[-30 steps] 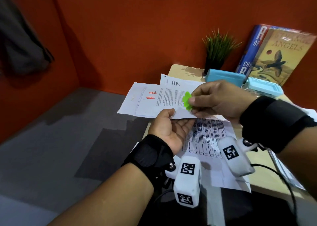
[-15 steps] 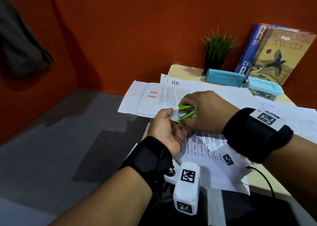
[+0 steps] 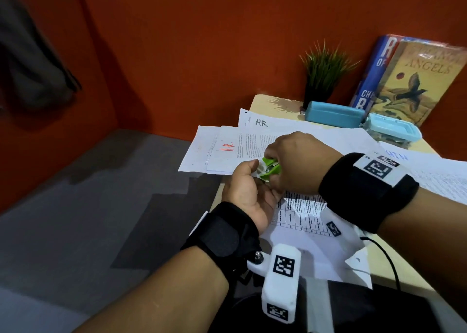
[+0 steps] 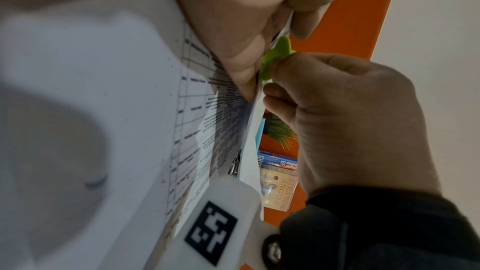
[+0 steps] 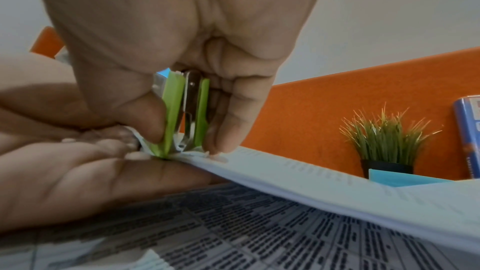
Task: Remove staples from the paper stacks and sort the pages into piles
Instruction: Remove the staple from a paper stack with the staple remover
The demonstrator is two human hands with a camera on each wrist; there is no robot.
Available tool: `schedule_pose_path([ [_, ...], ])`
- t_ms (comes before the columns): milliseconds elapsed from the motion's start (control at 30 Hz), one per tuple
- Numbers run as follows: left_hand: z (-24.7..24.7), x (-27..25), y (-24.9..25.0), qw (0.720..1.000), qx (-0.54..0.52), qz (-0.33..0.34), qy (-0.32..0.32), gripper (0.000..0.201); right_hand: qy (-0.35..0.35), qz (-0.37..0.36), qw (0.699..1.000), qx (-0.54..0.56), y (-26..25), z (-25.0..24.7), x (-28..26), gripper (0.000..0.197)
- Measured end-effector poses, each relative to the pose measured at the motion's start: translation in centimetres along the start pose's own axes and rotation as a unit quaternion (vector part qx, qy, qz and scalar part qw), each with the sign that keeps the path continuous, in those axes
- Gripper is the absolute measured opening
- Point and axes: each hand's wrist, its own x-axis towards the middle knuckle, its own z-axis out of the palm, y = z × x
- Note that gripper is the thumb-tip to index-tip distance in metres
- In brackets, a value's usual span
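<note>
Head view showed the right hand [image 3: 298, 163] had turned and squeezed the green staple remover [image 3: 271, 168] onto the paper stack [image 5: 324, 180] corner — pinched up by the left hand [image 3: 246, 193] above the table — so the staple looked ready to pull.

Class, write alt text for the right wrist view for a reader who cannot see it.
A right hand pinches a green staple remover onto the corner of a paper stack, which the left hand supports from below. Behind stand a potted plant and an orange wall.
</note>
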Motion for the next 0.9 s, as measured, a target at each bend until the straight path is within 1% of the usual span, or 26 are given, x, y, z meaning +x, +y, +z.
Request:
schedule_pose_path([
  [133,-0.2,0.4,-0.1,1.000,0.008,0.016,-0.007,0.032,0.000,-0.003,1.000,0.005,0.1,0.1,0.5,0.023],
  [233,-0.4,0.8,0.0,1.000,0.017,0.013,-0.011,0.027,-0.003,0.007,0.999,0.040,0.6,0.4,0.6,0.023],
  [300,-0.4,1.3,0.0,1.000,0.012,0.008,-0.017,0.023,0.008,0.020,0.995,0.093,1.1,0.3,0.3,0.027],
  [367,-0.3,1.5,0.1,1.000,0.006,-0.007,-0.022,0.031,0.035,0.061,0.979,0.192,1.8,0.3,0.1,0.023],
  [400,-0.2,1.5,0.1,1.000,0.004,-0.014,-0.021,0.036,0.041,0.094,0.958,0.266,2.1,0.5,0.0,0.019],
  [433,-0.1,1.6,0.1,1.000,0.000,-0.016,-0.024,0.040,0.038,0.124,0.923,0.361,2.2,0.6,-0.1,0.016],
  [467,-0.1,1.6,0.1,0.999,-0.007,-0.014,-0.029,0.041,0.036,0.147,0.873,0.464,2.4,0.6,-0.3,0.013],
  [500,0.0,1.6,0.2,0.999,-0.018,-0.009,-0.036,0.041,0.038,0.165,0.815,0.554,2.6,0.6,-0.5,0.012],
  [533,-0.1,1.6,0.2,0.999,-0.026,-0.003,-0.039,0.041,0.042,0.176,0.767,0.615,2.8,0.5,-0.6,0.012],
  [567,-0.1,1.7,0.2,0.999,-0.027,0.000,-0.041,0.041,0.044,0.183,0.742,0.644,3.0,0.3,-0.7,0.014],
  [600,0.0,1.6,0.3,0.999,-0.024,0.001,-0.041,0.041,0.044,0.182,0.734,0.653,3.2,0.1,-0.8,0.015],
  [633,0.1,1.6,0.3,0.999,-0.020,-0.001,-0.040,0.040,0.044,0.174,0.741,0.647,3.2,-0.1,-0.9,0.014],
  [733,0.2,1.5,0.5,0.998,-0.002,-0.031,-0.053,0.034,0.042,0.137,0.779,0.610,2.4,-0.7,-1.2,0.011],
  [800,0.0,1.1,0.8,0.995,0.006,-0.072,-0.064,0.040,0.041,0.102,0.808,0.579,1.7,-1.2,-1.5,0.010],
  [833,-0.3,0.9,1.0,0.993,0.007,-0.095,-0.067,0.045,0.038,0.081,0.831,0.549,1.4,-1.3,-1.7,0.011],
  [900,-0.9,0.4,1.3,0.987,0.020,-0.137,-0.080,0.050,0.035,0.031,0.899,0.436,0.9,-1.4,-2.3,0.015],
])
